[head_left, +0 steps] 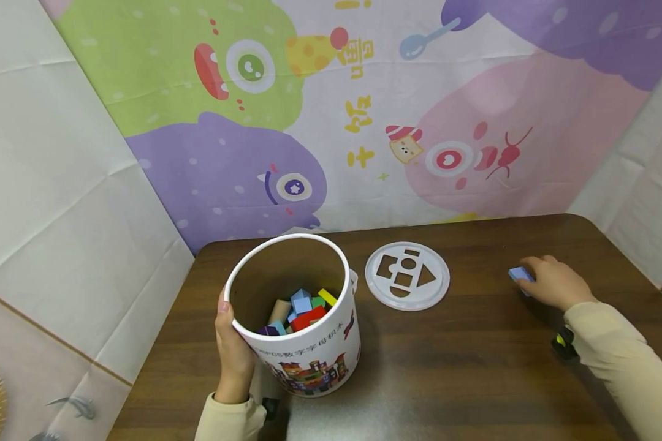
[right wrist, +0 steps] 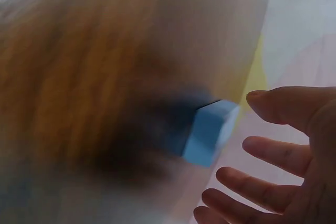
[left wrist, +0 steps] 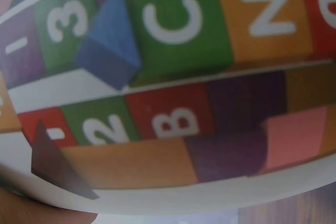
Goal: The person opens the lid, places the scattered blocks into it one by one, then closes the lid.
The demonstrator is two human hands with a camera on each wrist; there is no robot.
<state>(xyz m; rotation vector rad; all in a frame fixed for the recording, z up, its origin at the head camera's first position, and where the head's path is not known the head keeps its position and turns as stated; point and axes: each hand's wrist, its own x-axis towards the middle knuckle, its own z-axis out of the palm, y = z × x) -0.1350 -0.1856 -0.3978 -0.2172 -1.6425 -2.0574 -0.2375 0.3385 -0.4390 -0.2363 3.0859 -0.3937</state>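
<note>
A white bucket (head_left: 309,343) printed with coloured letter blocks stands on the table, its open top facing up. Inside lie several wooden blocks (head_left: 309,317) in red, blue, green, yellow and other colours. At the bucket's left side my left hand (head_left: 234,352) holds it by the wall near the rim; most of its fingers are hidden. Far to the right, my right hand (head_left: 554,282) is over a small light blue block (head_left: 520,274). In the right wrist view its fingers are spread, with a gap between them and the blue block (right wrist: 205,135).
A round white lid (head_left: 383,294) with shape cutouts lies flat to the right of the bucket. The dark wooden table (head_left: 447,367) ends at the back against a cartoon-printed cloth (head_left: 375,202). Pale panels (head_left: 60,184) rise at the left side.
</note>
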